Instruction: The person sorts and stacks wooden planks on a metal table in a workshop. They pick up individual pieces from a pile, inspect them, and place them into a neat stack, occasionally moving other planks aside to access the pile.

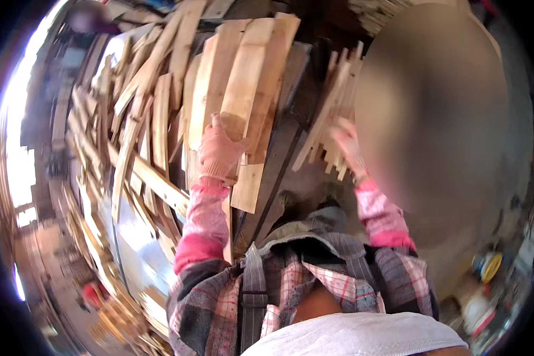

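Note:
My left hand [218, 153], in a pale pink knit glove, is at the near end of several wide light-brown boards [252, 56] lying side by side. Its thumb stands out to the right and one finger points forward along the wood; it looks open, though its other fingers are partly hidden. To the right, my right hand [347, 142], also gloved, is beside a bunch of narrow wooden strips [323, 113]. Motion smears its fingers, so I cannot tell whether they grip a strip. Both sleeves are pink.
Left of the boards, many loose wood offcuts [139, 89] lie crisscrossed on a shiny metal surface [139, 237]. More cut wood [118, 317] is piled at the lower left. A large blurred patch hides the right side. A yellow-rimmed round thing [488, 267] sits at the lower right.

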Demonstrator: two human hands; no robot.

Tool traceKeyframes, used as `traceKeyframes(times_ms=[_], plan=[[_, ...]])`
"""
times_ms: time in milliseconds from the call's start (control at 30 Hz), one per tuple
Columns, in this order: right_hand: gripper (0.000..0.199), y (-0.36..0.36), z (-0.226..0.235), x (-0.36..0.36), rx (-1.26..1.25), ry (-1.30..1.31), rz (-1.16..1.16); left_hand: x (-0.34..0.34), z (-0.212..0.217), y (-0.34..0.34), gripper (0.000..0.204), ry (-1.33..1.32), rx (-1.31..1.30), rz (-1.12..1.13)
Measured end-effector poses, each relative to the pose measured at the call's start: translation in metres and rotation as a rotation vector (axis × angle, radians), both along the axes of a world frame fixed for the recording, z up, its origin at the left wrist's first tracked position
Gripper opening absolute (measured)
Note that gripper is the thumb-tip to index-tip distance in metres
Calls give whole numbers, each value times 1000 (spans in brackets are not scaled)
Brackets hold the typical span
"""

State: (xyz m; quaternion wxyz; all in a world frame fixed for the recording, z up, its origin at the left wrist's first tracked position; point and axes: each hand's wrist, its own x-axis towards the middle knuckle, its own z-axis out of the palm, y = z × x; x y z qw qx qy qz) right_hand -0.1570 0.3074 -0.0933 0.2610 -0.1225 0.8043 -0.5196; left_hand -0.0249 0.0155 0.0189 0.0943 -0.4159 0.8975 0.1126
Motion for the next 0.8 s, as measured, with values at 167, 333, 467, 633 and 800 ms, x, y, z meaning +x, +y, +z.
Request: traceKeyframes(times_ms=[167, 333, 467, 633, 800], plan=[[65, -126, 49, 80, -335, -244, -58, 63, -9, 69, 104, 241, 256, -170], [22, -38, 24, 72, -479, -330, -460, 57, -46, 70, 93, 579, 226, -712], [32, 86, -2, 71, -212, -58, -700, -6, -31, 36, 94, 62, -92, -383], [39, 194, -133, 58, 619, 137, -629, -13, -59, 2, 100, -106, -253, -383], [45, 218, -225, 41, 721, -99, -504, -27, -49, 11, 106, -205, -237, -214]])
